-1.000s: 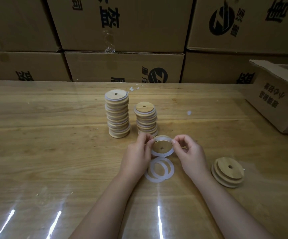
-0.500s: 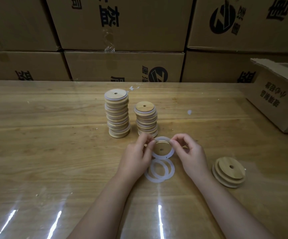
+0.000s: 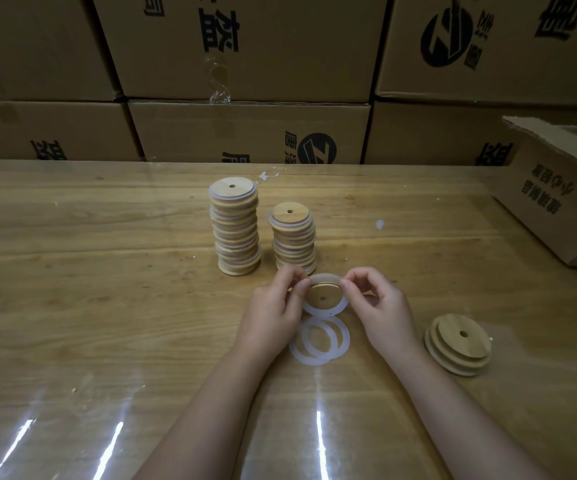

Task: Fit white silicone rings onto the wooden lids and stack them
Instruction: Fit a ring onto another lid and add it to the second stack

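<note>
A round wooden lid [image 3: 322,295] with a small centre hole is held just above the table. A white silicone ring [image 3: 325,309] sits around it. My left hand [image 3: 273,311] pinches the ring and lid at the left edge, my right hand [image 3: 379,306] pinches them at the right edge. Two loose white rings [image 3: 320,341] lie overlapped on the table just below. Behind stand a tall stack of ringed lids [image 3: 235,230] and a shorter stack [image 3: 293,237]. Two bare lids [image 3: 458,344] lie piled at the right.
The wooden table [image 3: 107,306] carries a glossy clear cover with light streaks near its front. An open cardboard box [image 3: 557,199] stands at the right edge. Closed cardboard cartons [image 3: 245,129] form a wall along the back. A small white scrap [image 3: 380,224] lies beyond the stacks.
Both hands keep the lid and work the ring further round its rim. The lid has tilted slightly; the stacks, loose rings and bare lids have not moved.
</note>
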### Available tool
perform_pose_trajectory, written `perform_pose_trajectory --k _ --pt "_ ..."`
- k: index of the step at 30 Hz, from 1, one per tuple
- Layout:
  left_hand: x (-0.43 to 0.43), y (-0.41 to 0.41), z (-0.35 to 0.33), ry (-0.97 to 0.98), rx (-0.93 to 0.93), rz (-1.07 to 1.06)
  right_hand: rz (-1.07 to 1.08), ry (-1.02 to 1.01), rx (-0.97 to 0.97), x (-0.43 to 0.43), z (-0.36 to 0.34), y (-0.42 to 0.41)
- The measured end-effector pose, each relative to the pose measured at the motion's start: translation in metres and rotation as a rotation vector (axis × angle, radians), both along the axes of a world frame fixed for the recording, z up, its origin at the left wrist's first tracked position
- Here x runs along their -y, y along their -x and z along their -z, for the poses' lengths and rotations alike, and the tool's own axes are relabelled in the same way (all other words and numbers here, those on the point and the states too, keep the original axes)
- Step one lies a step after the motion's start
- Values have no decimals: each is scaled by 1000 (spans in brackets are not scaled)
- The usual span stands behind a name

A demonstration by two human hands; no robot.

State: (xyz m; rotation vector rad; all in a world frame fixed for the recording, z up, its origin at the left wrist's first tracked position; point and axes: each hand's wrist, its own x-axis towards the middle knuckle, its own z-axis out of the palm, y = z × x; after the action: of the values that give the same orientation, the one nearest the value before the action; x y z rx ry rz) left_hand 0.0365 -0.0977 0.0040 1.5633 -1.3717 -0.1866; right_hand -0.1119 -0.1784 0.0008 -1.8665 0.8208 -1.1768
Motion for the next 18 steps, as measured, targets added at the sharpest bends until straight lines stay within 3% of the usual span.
perform_pose_trajectory --k 18 --pt "1 -1 2 -29 16 4 -35 -71 31 1 0 1"
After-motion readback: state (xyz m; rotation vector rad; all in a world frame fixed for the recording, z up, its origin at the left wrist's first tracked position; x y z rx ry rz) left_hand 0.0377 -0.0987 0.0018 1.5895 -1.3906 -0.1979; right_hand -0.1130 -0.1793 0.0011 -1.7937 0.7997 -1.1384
